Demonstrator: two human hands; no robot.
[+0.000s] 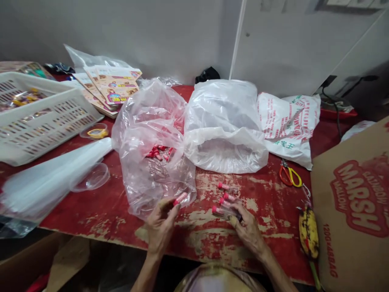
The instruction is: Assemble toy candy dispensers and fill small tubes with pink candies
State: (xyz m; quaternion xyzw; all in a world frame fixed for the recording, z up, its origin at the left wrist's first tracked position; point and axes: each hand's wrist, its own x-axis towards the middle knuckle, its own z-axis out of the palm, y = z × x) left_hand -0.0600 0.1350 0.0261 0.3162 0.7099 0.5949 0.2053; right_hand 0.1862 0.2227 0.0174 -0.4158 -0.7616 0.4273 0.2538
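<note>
My left hand (160,225) is closed around a small pink-labelled tube (180,198), which sticks out between thumb and fingers at the front edge of an open clear plastic bag (154,178). Inside that bag lie several small red pieces (159,152). On the right, my right hand (248,232) has its thumb and fingers closed on a clear tube with a red cap (218,210). Close by its fingertips are other red-capped clear tubes (224,186) on the worn red table (194,239). Exactly how many tubes the right fingers touch is hidden.
A white plastic bag (225,150) stands open behind the tubes, beside a printed white sack (288,125). Scissors (290,176), a spotted banana (308,233) and a cardboard box (349,211) occupy the right. Leftward are a white basket (45,129), printed cards (117,87) and plastic sheeting (54,178).
</note>
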